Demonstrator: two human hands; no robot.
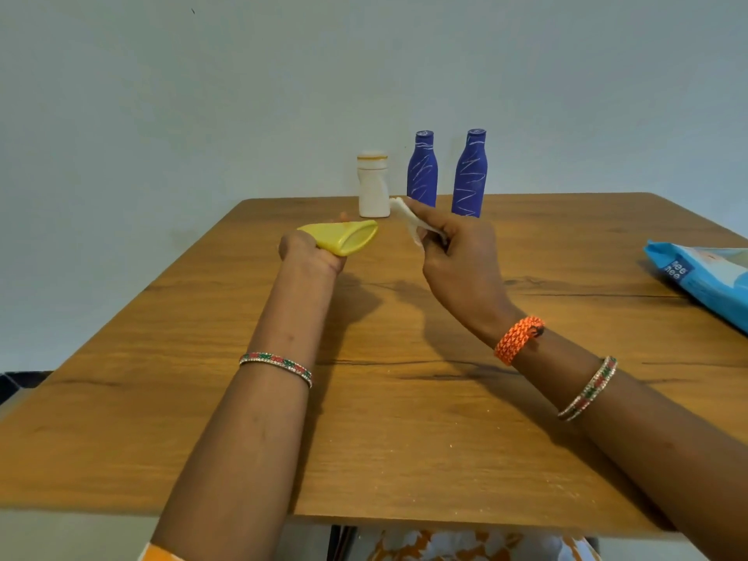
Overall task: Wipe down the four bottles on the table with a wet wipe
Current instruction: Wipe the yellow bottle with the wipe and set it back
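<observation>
Low in the frame, two forearms reach up over the wooden tabletop [170,398]. At centre left the left hand [309,253] grips the yellow bottle [344,236], fingers curled round its narrow end so it lies sideways, its flat base turned toward the right. Just right of it the right hand [457,253] pinches the crumpled wet wipe [409,220] between thumb and fingers, apart from the bottle. Wiping well likely means pressing the wipe flat on the yellow body and turning the bottle in the left hand so every side is covered. Beyond, near the far edge, the white bottle [373,184] and two blue bottles [422,170] [470,174] stand upright. At the right edge lies a blue wipes pack [704,273].
</observation>
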